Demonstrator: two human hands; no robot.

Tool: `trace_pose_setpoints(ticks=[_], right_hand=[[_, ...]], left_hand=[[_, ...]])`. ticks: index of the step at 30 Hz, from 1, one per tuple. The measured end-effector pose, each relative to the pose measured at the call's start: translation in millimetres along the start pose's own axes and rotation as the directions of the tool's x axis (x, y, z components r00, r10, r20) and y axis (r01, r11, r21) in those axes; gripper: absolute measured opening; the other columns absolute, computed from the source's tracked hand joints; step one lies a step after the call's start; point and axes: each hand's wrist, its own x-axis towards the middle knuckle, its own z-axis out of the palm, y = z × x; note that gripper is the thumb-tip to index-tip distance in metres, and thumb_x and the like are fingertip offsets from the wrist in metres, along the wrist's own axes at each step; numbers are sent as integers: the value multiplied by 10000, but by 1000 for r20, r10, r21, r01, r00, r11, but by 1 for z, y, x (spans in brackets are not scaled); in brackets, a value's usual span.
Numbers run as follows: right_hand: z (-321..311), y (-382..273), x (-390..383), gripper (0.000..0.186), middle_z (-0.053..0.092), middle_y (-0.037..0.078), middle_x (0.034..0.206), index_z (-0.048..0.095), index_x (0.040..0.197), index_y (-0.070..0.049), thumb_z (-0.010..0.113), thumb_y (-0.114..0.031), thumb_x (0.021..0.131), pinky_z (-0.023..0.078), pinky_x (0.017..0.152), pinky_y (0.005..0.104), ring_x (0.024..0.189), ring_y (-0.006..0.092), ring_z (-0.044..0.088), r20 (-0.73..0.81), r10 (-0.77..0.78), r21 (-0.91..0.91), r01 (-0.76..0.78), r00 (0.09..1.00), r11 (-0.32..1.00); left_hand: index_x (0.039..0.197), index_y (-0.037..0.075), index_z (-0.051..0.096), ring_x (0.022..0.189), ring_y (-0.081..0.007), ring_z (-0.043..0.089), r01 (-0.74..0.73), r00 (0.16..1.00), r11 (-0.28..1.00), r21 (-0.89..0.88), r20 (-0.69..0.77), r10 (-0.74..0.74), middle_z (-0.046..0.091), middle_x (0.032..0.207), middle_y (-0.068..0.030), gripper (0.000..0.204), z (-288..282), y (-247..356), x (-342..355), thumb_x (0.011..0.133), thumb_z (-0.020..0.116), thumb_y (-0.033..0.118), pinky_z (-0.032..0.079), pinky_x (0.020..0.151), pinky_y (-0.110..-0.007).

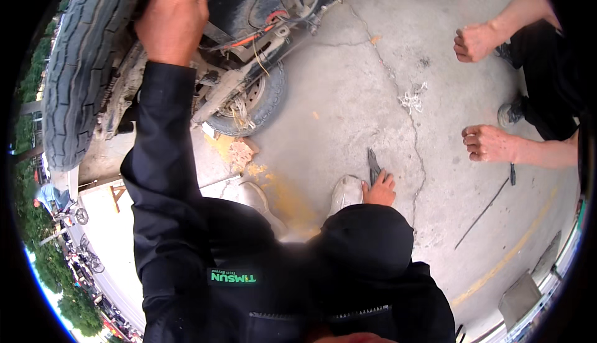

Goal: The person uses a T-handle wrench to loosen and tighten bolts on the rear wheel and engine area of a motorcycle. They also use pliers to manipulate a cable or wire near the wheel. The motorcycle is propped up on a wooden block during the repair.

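My left hand is raised in a black sleeve and rests on the underside of a vehicle beside a large ribbed tyre. Whether it grips anything there is hidden. My right hand is down on the concrete floor, fingers closing around the handles of dark pliers that lie on the ground. A smaller wheel and dirty frame parts with orange wires hang just right of my left forearm.
Another person stands at right, two clenched fists and dark shoes visible. A tangle of white string, a broken brick, a thin dark rod and my pale shoes are on the cracked concrete.
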Motion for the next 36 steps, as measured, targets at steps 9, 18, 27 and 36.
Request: trace_pose_setpoints(ticks=[9, 18, 27, 36], right_hand=[[19, 17, 34, 413, 579, 169, 891, 490, 1067, 16, 540, -338, 862, 491, 608, 449, 787, 332, 622, 416, -81, 624, -220, 906, 750], [-366, -104, 63, 266, 549, 41, 775, 495, 1013, -20, 563, -228, 862, 350, 465, 232, 576, 96, 526, 42, -642, 953, 161, 766, 255], [-468, -192, 46, 247, 541, 47, 752, 478, 901, -63, 607, -273, 886, 295, 371, 247, 484, 99, 464, 105, -693, 968, 85, 713, 235], [-461, -200, 47, 223, 540, 44, 742, 498, 892, -92, 597, -291, 882, 243, 380, 239, 469, 78, 394, -1, -615, 1000, 10, 789, 11]], left_hand=[[938, 105, 532, 826, -307, 605, 191, 966, 980, -60, 192, -176, 607, 879, -87, 236, -31, -22, -12, 926, 585, 335, 480, 698, -419], [940, 59, 503, 888, -385, 564, 127, 990, 957, -260, 90, -107, 586, 896, -173, 233, -21, -13, -8, 939, 570, 282, 434, 776, -481], [1027, 61, 512, 1069, -396, 526, 119, 993, 938, -326, 14, -121, 577, 1086, -204, 226, -2, -29, -18, 972, 518, 280, 409, 911, -466], [1035, 42, 531, 1129, -387, 518, 215, 967, 874, -435, -31, -253, 577, 1166, -205, 271, -1, -24, -14, 990, 487, 306, 401, 962, -446]])
